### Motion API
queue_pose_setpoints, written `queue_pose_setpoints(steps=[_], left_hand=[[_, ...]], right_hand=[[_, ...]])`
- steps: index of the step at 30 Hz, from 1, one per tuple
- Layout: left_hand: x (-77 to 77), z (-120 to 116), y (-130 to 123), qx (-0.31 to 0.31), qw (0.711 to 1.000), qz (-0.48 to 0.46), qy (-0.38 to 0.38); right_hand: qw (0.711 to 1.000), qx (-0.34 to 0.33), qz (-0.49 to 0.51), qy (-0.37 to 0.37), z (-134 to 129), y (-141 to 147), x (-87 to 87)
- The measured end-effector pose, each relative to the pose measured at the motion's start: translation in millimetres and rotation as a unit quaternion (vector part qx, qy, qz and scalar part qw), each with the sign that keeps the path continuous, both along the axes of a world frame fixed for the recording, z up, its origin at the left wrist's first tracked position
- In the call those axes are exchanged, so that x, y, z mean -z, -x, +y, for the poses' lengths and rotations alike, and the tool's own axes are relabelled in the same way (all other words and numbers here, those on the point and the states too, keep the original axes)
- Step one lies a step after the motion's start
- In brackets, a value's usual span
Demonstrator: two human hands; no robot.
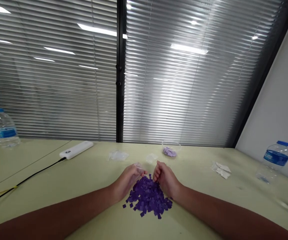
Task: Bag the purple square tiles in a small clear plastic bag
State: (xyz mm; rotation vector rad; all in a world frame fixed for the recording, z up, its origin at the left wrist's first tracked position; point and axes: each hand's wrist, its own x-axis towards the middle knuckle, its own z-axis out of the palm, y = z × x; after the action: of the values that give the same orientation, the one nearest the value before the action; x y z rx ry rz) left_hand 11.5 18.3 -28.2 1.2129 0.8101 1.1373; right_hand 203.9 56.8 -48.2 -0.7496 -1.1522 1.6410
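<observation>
A loose pile of small purple squares [149, 196] lies on the table between my two hands, with a few pieces scattered at its near edge. My left hand [127, 180] rests at the pile's left side, fingers curled around a see-through piece of plastic [139, 166]. On the opposite side, my right hand [166, 178] stands on its edge against the pile. Its fingers are bent inward, and whatever may be in them is hidden.
Beyond my hands are a round clear tub [170, 151] with pale purple bits, clear plastic [118, 155] and another clear piece [151, 158]. A white power bank [76, 150] with a black cable lies left. Crumpled paper [221, 169] and a water bottle [275, 158] are right; another bottle [5, 130] stands far left.
</observation>
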Motion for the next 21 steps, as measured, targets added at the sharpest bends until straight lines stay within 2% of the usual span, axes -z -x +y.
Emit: queue_pose_setpoints(steps=[3, 5, 8, 12, 14, 17, 19, 21], left_hand=[[-7.2, 2, 11, -0.012, 1.000, 0.000, 0.009], [-11.1, 8, 13, -0.006, 1.000, 0.004, 0.003], [-15.1, 11, 14, 0.027, 0.999, 0.025, 0.002], [-18.3, 6, 17, 0.090, 0.994, 0.056, -0.001], [-18.6, 5, 19, 0.102, 0.993, 0.061, 0.004], [-18.4, 7, 19, 0.108, 0.992, 0.058, 0.013], [-19.0, 8, 18, 0.110, 0.992, 0.052, 0.016], [-20.6, 8, 17, 0.107, 0.993, 0.049, 0.015]], right_hand=[[0.999, -0.041, 0.027, 0.007, 13, -16, -3.6], [0.997, -0.081, 0.004, -0.017, 20, -19, -4.8], [0.984, -0.052, -0.111, -0.129, 17, -15, -3.6], [0.962, -0.036, -0.174, -0.209, 0, -14, -2.1], [0.895, -0.027, -0.288, -0.340, -9, -16, -2.8], [0.801, -0.001, -0.384, -0.460, -17, -18, -4.1], [0.767, 0.023, -0.408, -0.495, -18, -19, -5.1], [0.760, 0.033, -0.414, -0.500, -18, -19, -6.7]])
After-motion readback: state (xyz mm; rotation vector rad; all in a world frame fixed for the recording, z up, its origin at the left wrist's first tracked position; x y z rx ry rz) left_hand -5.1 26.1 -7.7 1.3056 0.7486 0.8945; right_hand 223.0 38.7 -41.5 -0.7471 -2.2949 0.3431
